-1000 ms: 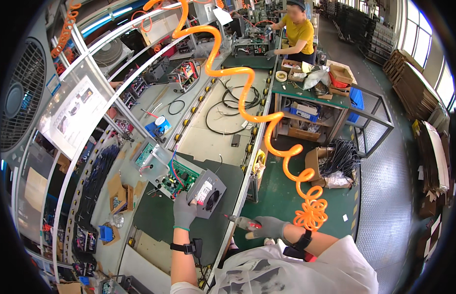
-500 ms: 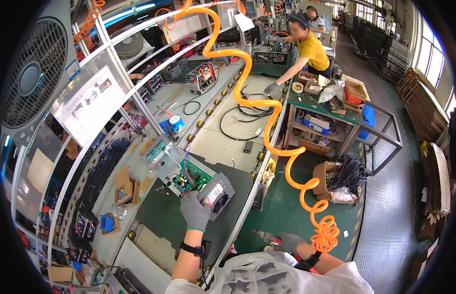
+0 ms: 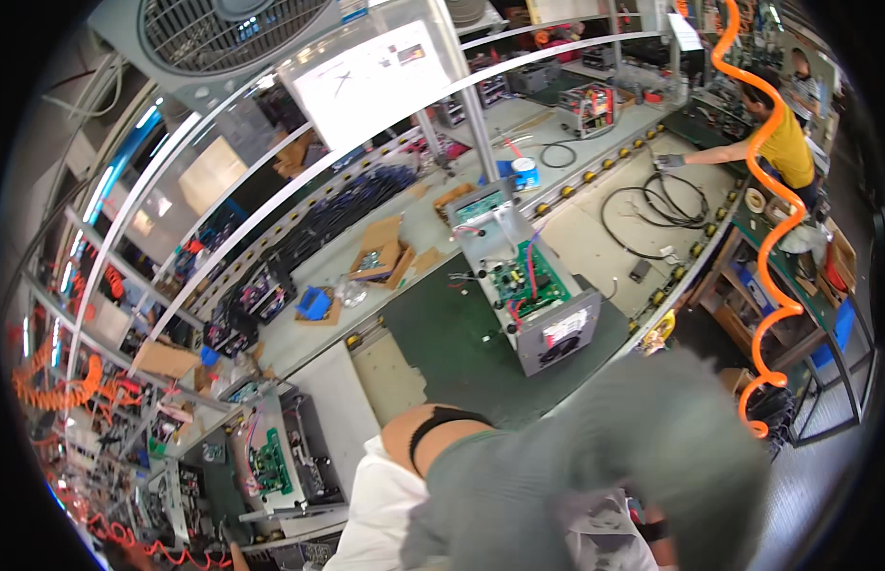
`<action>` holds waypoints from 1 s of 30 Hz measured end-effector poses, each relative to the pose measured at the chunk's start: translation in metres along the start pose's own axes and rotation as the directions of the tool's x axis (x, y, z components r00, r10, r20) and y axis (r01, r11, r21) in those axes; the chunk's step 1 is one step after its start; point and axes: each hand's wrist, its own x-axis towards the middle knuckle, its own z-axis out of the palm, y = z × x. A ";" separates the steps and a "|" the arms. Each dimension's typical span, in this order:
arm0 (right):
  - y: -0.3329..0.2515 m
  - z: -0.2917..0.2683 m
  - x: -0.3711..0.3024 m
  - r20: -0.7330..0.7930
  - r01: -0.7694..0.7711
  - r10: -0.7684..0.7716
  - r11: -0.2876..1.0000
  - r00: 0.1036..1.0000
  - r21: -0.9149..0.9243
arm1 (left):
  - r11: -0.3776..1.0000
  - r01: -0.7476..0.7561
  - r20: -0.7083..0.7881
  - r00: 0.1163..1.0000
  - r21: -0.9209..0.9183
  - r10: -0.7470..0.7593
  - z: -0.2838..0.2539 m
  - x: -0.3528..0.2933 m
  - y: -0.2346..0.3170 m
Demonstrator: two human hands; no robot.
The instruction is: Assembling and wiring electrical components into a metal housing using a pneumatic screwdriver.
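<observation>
While your left hand [image 3: 595, 457] looms large and blurred in its grey glove at the near side, well in front of the bench, you have a black strap [image 3: 447, 428] round that wrist. How its fingers stand, spread or pressed together, and whether they pinch anything, I cannot tell. Your right hand is hidden behind that glove, so its grip cannot be told either; only its wrist strap [image 3: 655, 526] shows at the near edge.

The unit you have before you, an open grey metal case [image 3: 528, 295], lies on a dark green mat [image 3: 442, 333] in the middle, beyond your glove and apart from it. Its fan panel [image 3: 564, 333] faces the near right, a green circuit board [image 3: 511, 278] lies behind that, and a smaller board [image 3: 481, 206] stands at the far left end. Red and blue wires [image 3: 532, 262] rise over the larger board.

To the left of the mat you have a blue tray [image 3: 314, 303] and an open cardboard box [image 3: 378, 252]. Farther off, a white-and-blue tub [image 3: 525, 173] stands just beyond the case. On the far right, a co-worker in yellow [image 3: 788, 147] stretches a gloved hand [image 3: 669, 161] to a coil of black cable [image 3: 671, 205]. Near left, another open unit [image 3: 281, 457] shows its green board.
</observation>
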 end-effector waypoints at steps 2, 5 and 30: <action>-0.010 0.012 0.026 0.020 0.161 -0.161 0.987 0.987 0.004 | 0.986 0.005 -0.062 0.998 0.170 0.005 0.019 -0.023 0.022; 0.031 0.028 0.032 0.060 0.145 -0.139 0.984 0.988 -0.103 | 0.979 0.037 -0.056 0.998 0.202 -0.026 0.005 -0.026 0.028; 0.025 0.115 0.105 0.321 0.192 -0.113 0.955 0.940 -0.224 | 0.917 0.330 0.136 0.921 0.224 -0.364 -0.043 -0.049 0.018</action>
